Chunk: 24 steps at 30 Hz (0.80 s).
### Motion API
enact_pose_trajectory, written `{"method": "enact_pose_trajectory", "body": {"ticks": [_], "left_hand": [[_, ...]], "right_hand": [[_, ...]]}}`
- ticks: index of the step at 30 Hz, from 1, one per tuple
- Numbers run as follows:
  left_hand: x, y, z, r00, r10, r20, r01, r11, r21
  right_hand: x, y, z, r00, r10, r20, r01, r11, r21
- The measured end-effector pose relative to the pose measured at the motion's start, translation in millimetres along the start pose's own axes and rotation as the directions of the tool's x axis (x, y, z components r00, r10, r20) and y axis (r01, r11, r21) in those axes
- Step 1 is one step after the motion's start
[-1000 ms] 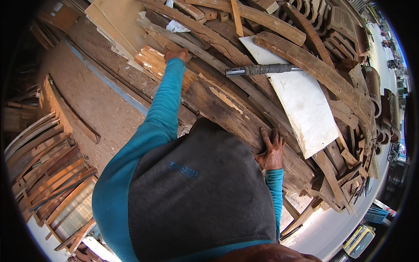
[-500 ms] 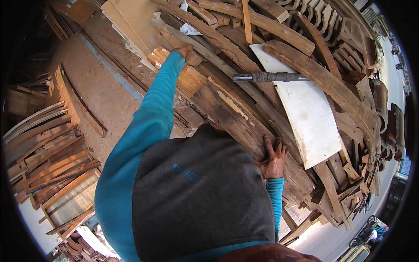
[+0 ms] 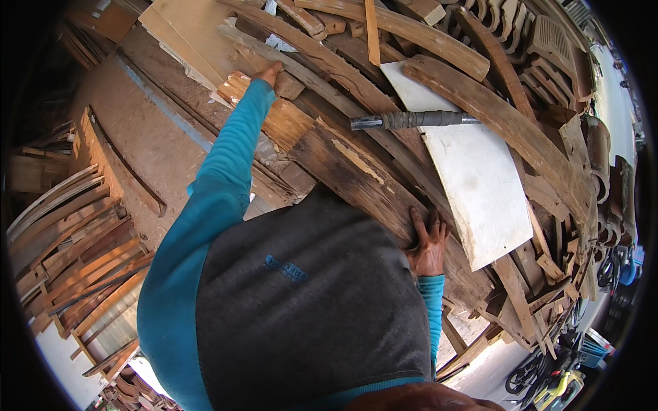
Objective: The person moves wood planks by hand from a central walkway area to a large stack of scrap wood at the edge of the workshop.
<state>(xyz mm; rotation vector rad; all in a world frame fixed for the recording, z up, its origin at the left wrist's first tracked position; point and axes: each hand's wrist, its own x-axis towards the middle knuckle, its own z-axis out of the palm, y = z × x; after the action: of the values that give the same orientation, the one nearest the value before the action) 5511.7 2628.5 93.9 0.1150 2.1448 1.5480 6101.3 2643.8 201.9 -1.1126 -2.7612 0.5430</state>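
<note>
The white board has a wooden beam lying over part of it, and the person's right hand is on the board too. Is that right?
Not quite: the right hand is on the brown plank, left of the white board, as the head view shows. The wooden beam does lie over part of the board.

Plank (image 3: 343, 171): brown with dark, near-black streaks along the grain; a pale yellowish scar; honey-orange toward the upper-left end, flecked whitish.
Sleeves (image 3: 223, 157): plain teal.
Shirt (image 3: 322, 301): charcoal grey, a small blue print, teal band at the lower edge.
Sheet (image 3: 480, 192): white, with faint brownish stains.
Rod (image 3: 418, 120): silver end, dark grey middle banded crosswise.
Beam (image 3: 493, 116): mid-brown, darker lines of grain.
Stick (image 3: 372, 31): orange-tan.
Plywood (image 3: 188, 38): plain light tan.
Strip (image 3: 164, 106): dusty blue-grey.
Ground (image 3: 123, 130): reddish brown.
Stack (image 3: 89, 240): stripes of rust, orange-brown and pale grey.
</note>
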Motion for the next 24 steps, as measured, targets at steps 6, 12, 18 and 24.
{"method": "enact_pose_trajectory", "body": {"ticks": [6, 12, 18, 24], "left_hand": [[-6, 3, -4, 0.986, -0.159, 0.057, 0.164, 0.981, -0.103], [-24, 23, -14, 0.943, -0.226, 0.246, 0.292, 0.916, -0.277], [-31, 53, -42, 0.923, -0.222, 0.315, 0.276, 0.951, -0.139], [-23, 44, -34, 0.943, -0.097, 0.320, 0.215, 0.909, -0.356]], "right_hand": [[0, 1, 2, 0.999, -0.009, 0.037, 0.009, 1.000, -0.017], [-1, 2, 2, 1.000, 0.009, 0.023, -0.009, 1.000, 0.008], [0, 1, 1, 1.000, -0.012, 0.008, 0.013, 1.000, -0.005], [0, 1, 3, 1.000, -0.010, -0.012, 0.010, 1.000, -0.003]]}}
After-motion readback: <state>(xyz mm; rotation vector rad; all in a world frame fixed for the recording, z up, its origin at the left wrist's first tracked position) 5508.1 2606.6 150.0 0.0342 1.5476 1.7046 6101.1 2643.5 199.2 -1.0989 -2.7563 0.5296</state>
